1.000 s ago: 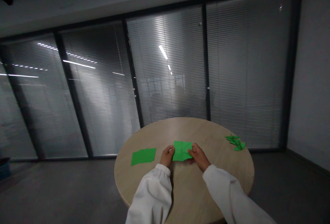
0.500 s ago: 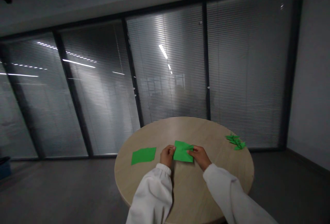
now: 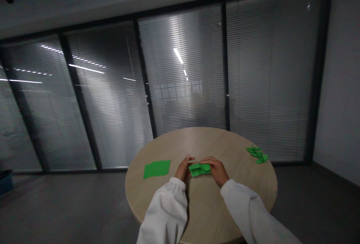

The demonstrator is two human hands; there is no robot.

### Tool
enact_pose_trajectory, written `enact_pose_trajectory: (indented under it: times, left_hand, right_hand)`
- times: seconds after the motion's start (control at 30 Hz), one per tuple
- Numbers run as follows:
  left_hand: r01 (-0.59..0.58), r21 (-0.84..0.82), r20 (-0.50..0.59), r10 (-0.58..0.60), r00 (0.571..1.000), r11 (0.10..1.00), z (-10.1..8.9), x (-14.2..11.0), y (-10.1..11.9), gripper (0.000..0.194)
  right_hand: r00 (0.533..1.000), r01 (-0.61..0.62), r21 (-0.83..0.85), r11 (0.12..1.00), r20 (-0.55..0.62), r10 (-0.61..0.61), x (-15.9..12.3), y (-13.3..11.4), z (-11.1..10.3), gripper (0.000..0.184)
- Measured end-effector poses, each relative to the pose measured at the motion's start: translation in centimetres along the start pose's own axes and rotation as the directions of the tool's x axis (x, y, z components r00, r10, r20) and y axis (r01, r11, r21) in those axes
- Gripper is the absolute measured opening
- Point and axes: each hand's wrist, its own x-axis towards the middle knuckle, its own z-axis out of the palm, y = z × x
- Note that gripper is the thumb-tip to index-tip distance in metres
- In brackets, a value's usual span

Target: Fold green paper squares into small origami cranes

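Apparently steadying the creased green paper (image 3: 199,170) over the middle of the bench (image 3: 157,202) for better control: clamping the right hand (image 3: 218,171) on its far edge and right end, and holding the left hand (image 3: 182,169) beside its left end, with fingers loosely apart, perhaps touching. Giving the left side to a flat green sheet (image 3: 156,169) and the right edge to folded green pieces (image 3: 258,154), probably for separating them.

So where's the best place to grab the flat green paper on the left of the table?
Probably its right edge: come in low from the right with the left hand and slip a fingertip under to pinch it. The flat green paper lies level on the table, so its edges are the easiest parts to catch, and that one faces the left hand.
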Motion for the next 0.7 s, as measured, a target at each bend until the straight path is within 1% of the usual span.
enact_pose_trajectory:
  times: [0.1, 0.2, 0.27, 0.33, 0.4, 0.47, 0.57, 0.7]
  left_hand:
    - [-0.093, 0.089, 0.046, 0.089, 0.995, 0.992, 0.1, 0.0, 0.0, 0.051]
    - [-0.168, 0.178, 0.062, 0.159, 0.985, 0.97, -0.1, 0.2, -0.1, 0.046]
    - [-0.229, 0.233, 0.049, 0.224, 0.973, 0.945, -0.2, 0.3, -0.2, 0.04]
    - [-0.294, 0.303, 0.038, 0.297, 0.954, 0.906, -0.3, 0.2, -0.1, 0.034]
    - [-0.348, 0.373, 0.05, 0.356, 0.933, 0.86, -0.3, 0.2, 0.0, 0.03]
    - [-0.385, 0.411, 0.074, 0.391, 0.917, 0.826, -0.3, 0.1, 0.1, 0.028]
    - [-0.407, 0.436, 0.082, 0.415, 0.906, 0.802, -0.2, 0.0, 0.2, 0.023]
    - [-0.411, 0.449, 0.057, 0.434, 0.899, 0.794, -0.2, 0.0, 0.2, 0.019]
  right_hand:
    - [0.998, 0.055, -0.018, 0.998, 0.03, -0.054, -0.1, -0.5, 0.1, 0.038]
    - [0.998, 0.05, 0.023, 0.999, 0.026, -0.05, -0.1, -1.2, 0.1, 0.035]
    - [1.0, -0.001, 0.093, 0.996, 0.016, 0.0, -0.1, -1.5, 0.0, 0.034]
    - [0.997, -0.083, 0.168, 0.982, 0.022, 0.08, -0.1, -1.8, -0.1, 0.034]
    - [0.988, -0.154, 0.185, 0.971, 0.029, 0.151, -0.1, -1.9, 0.1, 0.036]
    - [0.986, -0.166, 0.115, 0.979, 0.017, 0.165, -0.1, -2.0, 0.3, 0.034]
    - [0.993, -0.117, -0.03, 0.993, -0.01, 0.117, -0.1, -1.8, 0.5, 0.023]
    - [0.997, -0.076, -0.101, 0.992, -0.039, 0.072, 0.0, -1.3, 0.5, 0.022]
